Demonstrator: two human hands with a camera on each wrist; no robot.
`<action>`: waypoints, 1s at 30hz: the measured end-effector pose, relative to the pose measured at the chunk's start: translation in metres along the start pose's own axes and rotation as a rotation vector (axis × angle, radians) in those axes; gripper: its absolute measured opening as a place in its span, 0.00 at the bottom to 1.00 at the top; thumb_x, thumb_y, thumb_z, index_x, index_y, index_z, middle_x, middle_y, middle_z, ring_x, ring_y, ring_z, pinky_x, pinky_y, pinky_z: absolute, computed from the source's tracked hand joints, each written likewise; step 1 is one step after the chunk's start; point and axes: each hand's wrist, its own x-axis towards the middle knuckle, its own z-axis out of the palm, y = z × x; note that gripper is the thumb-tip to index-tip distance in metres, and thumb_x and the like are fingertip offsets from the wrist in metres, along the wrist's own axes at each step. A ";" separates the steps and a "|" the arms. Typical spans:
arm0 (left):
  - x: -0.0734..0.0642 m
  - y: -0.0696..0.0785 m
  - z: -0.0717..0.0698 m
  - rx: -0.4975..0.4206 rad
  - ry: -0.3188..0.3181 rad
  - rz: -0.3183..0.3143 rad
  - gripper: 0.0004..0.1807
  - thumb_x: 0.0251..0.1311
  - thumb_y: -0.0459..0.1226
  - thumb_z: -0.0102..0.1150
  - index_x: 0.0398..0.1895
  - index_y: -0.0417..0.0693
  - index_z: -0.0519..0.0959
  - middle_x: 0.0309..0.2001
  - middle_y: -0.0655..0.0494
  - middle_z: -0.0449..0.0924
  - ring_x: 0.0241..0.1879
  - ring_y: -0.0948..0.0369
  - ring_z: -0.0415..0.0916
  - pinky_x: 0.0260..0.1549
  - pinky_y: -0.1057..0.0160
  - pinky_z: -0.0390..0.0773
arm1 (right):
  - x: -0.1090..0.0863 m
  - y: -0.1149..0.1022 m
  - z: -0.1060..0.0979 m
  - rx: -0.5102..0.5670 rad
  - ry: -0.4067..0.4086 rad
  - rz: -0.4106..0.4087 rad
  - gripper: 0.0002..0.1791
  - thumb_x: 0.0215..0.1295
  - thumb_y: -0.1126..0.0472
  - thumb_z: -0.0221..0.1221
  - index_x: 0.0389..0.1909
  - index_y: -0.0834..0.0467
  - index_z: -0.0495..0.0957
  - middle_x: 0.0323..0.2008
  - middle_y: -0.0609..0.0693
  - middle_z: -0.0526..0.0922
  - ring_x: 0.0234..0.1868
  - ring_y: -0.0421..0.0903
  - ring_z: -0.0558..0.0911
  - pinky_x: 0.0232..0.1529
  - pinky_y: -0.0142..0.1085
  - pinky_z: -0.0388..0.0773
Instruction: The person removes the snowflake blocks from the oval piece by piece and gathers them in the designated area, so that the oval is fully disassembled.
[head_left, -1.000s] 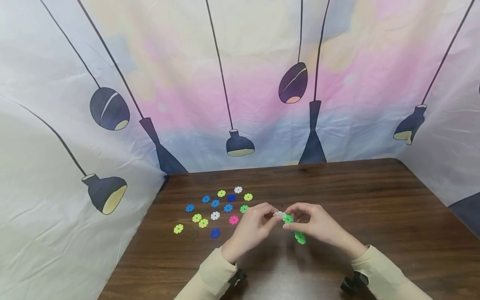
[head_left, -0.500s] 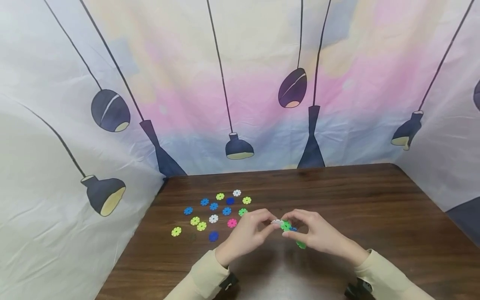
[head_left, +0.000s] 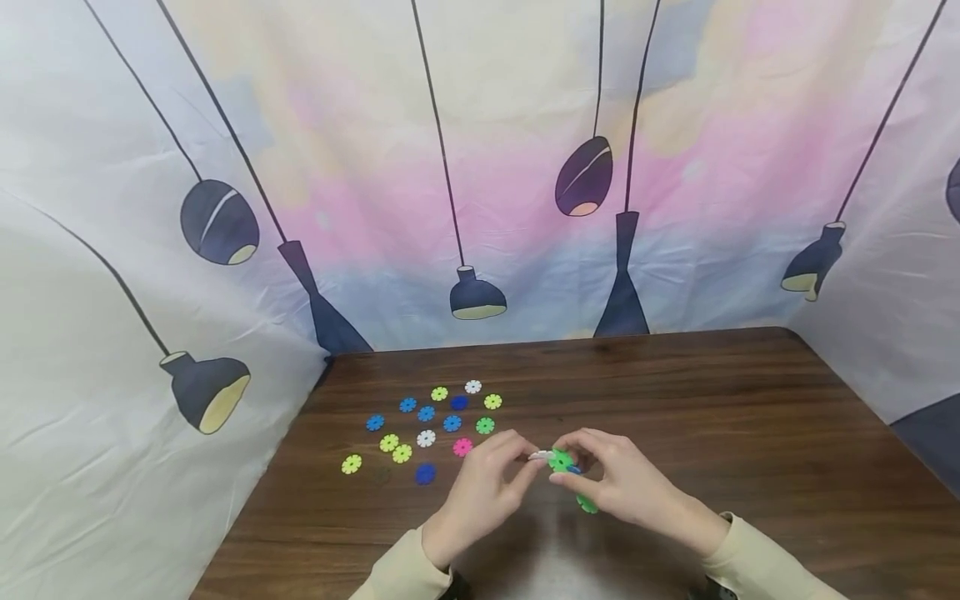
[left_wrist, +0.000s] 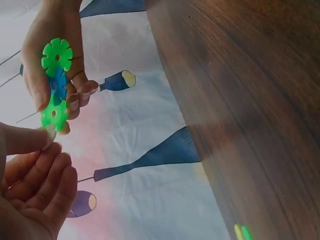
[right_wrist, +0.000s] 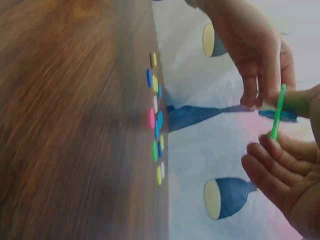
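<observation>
Above the table, both hands meet at a short chain of notched plastic snowflake discs. My left hand (head_left: 480, 487) pinches a white disc (head_left: 539, 456) between thumb and forefinger, right at the chain's end. My right hand (head_left: 633, 487) grips the chain with thumb and fingers. In the left wrist view the chain runs from one green disc (left_wrist: 49, 120) through a blue disc (left_wrist: 59, 85) to another green disc (left_wrist: 56, 54). Fingers cover much of the white disc. Seen from the right wrist, a green disc (right_wrist: 278, 112) shows edge-on.
Loose discs lie scattered at the left of the brown wooden table (head_left: 712, 400), among them a pink disc (head_left: 462, 447), a dark blue disc (head_left: 425, 474) and a yellow disc (head_left: 352, 464). Behind the table hangs a cloth backdrop (head_left: 525, 233) printed with lamps.
Both hands have shifted a little left and nearer to the body with the discs. The chain has turned slightly, and the white disc stays against its green end.
</observation>
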 end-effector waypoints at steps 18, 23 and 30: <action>0.010 -0.023 -0.054 -0.018 0.103 -0.214 0.09 0.64 0.33 0.67 0.44 0.56 0.87 0.40 0.67 0.83 0.34 0.68 0.79 0.30 0.67 0.81 | -0.017 0.025 -0.029 -0.019 0.066 0.194 0.21 0.60 0.50 0.71 0.54 0.49 0.83 0.38 0.34 0.81 0.37 0.34 0.82 0.37 0.32 0.82; 0.009 -0.036 -0.062 0.023 0.075 -0.311 0.09 0.64 0.35 0.67 0.46 0.53 0.88 0.42 0.65 0.85 0.36 0.67 0.78 0.32 0.66 0.80 | -0.012 0.027 -0.035 -0.014 0.089 0.217 0.27 0.59 0.52 0.72 0.59 0.54 0.81 0.42 0.36 0.83 0.40 0.35 0.83 0.41 0.32 0.82; 0.006 -0.059 -0.063 0.046 -0.011 -0.449 0.06 0.63 0.36 0.69 0.42 0.49 0.86 0.36 0.62 0.86 0.35 0.65 0.80 0.34 0.63 0.81 | -0.004 0.020 -0.043 0.120 0.078 0.277 0.26 0.61 0.53 0.71 0.60 0.52 0.81 0.47 0.42 0.84 0.45 0.40 0.85 0.42 0.35 0.83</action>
